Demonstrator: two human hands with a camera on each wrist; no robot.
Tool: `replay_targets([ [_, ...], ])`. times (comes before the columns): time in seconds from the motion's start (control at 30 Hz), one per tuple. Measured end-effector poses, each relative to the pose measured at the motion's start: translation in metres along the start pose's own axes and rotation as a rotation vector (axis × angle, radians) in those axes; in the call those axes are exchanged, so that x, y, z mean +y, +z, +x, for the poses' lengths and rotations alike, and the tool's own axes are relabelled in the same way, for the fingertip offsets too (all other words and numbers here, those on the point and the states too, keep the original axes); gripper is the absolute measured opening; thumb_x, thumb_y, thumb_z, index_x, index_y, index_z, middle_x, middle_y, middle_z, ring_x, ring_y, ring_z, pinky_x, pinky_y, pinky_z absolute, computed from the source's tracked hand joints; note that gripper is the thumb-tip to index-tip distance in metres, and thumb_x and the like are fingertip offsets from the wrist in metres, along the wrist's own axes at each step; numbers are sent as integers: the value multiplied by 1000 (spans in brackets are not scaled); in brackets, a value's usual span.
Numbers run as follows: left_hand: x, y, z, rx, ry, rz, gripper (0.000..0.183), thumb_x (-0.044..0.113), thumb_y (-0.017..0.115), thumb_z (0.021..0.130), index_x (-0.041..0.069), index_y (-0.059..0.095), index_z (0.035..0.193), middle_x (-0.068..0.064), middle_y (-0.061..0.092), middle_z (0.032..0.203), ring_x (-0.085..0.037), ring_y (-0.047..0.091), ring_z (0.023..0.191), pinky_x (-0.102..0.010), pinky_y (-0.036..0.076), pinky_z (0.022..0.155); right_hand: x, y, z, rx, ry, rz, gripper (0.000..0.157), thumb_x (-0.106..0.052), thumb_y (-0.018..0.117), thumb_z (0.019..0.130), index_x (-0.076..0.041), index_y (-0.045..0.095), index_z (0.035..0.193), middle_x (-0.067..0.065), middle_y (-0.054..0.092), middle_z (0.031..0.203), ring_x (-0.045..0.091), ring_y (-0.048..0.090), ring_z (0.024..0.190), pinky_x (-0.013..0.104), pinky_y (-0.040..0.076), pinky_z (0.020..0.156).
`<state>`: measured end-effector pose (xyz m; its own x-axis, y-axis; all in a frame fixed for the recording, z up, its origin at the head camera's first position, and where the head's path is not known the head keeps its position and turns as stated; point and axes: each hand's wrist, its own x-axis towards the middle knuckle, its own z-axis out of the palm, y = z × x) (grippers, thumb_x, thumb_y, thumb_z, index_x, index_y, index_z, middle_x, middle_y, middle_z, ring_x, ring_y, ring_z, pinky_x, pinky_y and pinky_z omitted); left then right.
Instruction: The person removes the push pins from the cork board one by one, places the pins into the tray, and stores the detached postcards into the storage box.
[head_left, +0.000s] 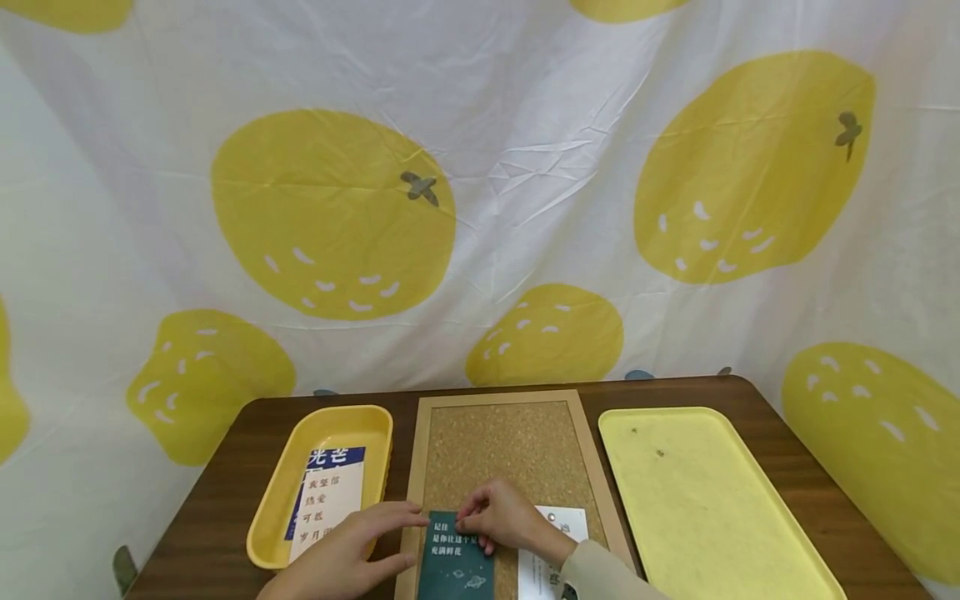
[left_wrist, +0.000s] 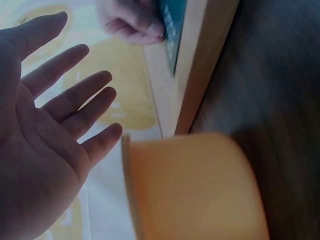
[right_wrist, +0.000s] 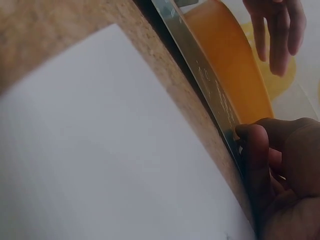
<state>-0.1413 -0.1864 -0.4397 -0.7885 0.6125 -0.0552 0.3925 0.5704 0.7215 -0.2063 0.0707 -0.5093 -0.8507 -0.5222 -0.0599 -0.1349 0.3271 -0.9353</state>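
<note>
A dark green card [head_left: 459, 567] with white Chinese writing and planet drawings lies on the framed cork board [head_left: 510, 450]. At its top edge my right hand [head_left: 495, 517] pinches a small thumbtack between thumb and forefinger, mostly hidden by the fingertips. My left hand [head_left: 352, 550] is held with fingers spread and relaxed, its fingertips near the card's upper left corner; the left wrist view shows the palm holding nothing. To the right of the green card, a white card [head_left: 534, 575] is on the cork, with a round thumbtack [head_left: 552, 517] at its top, partly behind my right forearm.
Left of the board stands a yellow-orange basket [head_left: 273, 500] with a blue card [head_left: 352, 455] and a pale written card [head_left: 330, 500] inside. A pale yellow tray [head_left: 712, 500] on the right bears a few tiny dark items. A lemon-print cloth [head_left: 525, 208] hangs behind the brown table [head_left: 225, 475].
</note>
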Motion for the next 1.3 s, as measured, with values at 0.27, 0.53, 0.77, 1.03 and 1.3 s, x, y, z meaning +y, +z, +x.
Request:
replay_targets([
  [0.27,-1,13,8,-145,-12,-10,43,38,59,99,21,57,139,-10,46,151,-30,42,139,-51,40,110,-4,-2,0,-16,-1,0,6,-5,77,83,-7,72,80,-1,62,59,3,53,41,15,44,38],
  [0.53,-33,32,21,-217,101,23,44,37,61,98,25,55,140,-7,47,150,-22,46,135,-41,46,106,-7,-3,-1,-18,-5,-1,6,-3,77,83,-5,71,81,0,61,62,5,53,41,16,43,38],
  [0.77,-75,49,28,-261,164,10,53,47,66,93,38,50,142,-1,43,154,-18,42,138,-35,46,106,-7,-3,-2,-20,6,14,6,-2,76,82,-4,71,82,0,61,62,6,52,40,16,43,37],
  [1.03,-96,69,39,-292,229,146,50,50,58,97,33,51,144,-8,40,155,-24,41,140,-37,45,107,-5,-3,-1,-31,7,18,7,-2,76,82,-5,70,81,-2,61,60,3,52,40,15,43,38],
  [1.3,-103,79,38,-240,321,202,50,49,54,99,36,46,147,-9,34,159,-26,39,141,-40,44,108,-2,-3,0,-32,11,3,8,-2,76,83,-7,70,80,-2,61,61,3,52,40,15,44,38],
])
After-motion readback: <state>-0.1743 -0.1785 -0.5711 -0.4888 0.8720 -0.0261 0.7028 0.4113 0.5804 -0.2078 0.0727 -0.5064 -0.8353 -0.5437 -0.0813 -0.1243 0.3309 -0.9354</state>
